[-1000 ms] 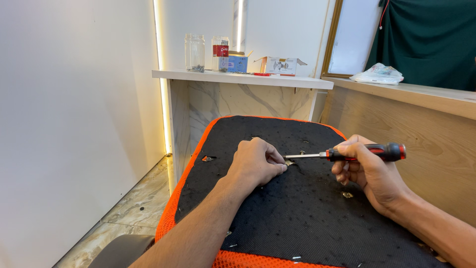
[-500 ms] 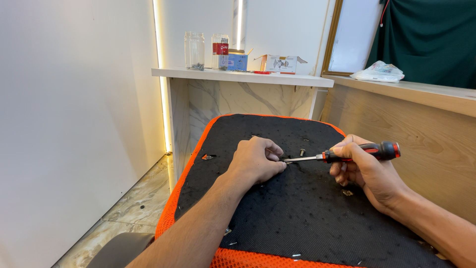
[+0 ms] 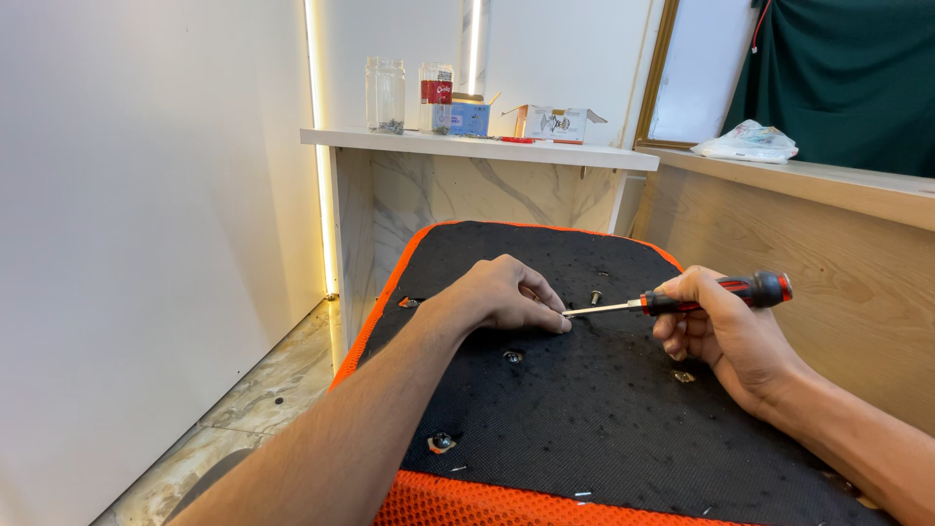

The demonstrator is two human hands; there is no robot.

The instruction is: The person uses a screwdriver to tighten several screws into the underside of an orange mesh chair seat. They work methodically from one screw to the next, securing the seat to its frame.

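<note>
The right hand (image 3: 716, 326) gripped a screwdriver (image 3: 682, 300) lying level, tip leftward at the closed left hand's (image 3: 506, 292) fingertips (image 3: 557, 323).

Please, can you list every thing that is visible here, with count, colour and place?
screwdriver: one, red and black handle, steel shaft, lying nearly flat over the panel
padded panel: one, black with orange mesh edge, centre
bolts: several, metal, spread over the panel
glass jars: two, clear, on the white shelf
small boxes: two, blue and white, on the shelf
plastic bag: one, whitish, on the wooden ledge
curtain: one, dark green, top right
left hand: fingertips at the screwdriver tip
right hand: grips the screwdriver handle
</note>
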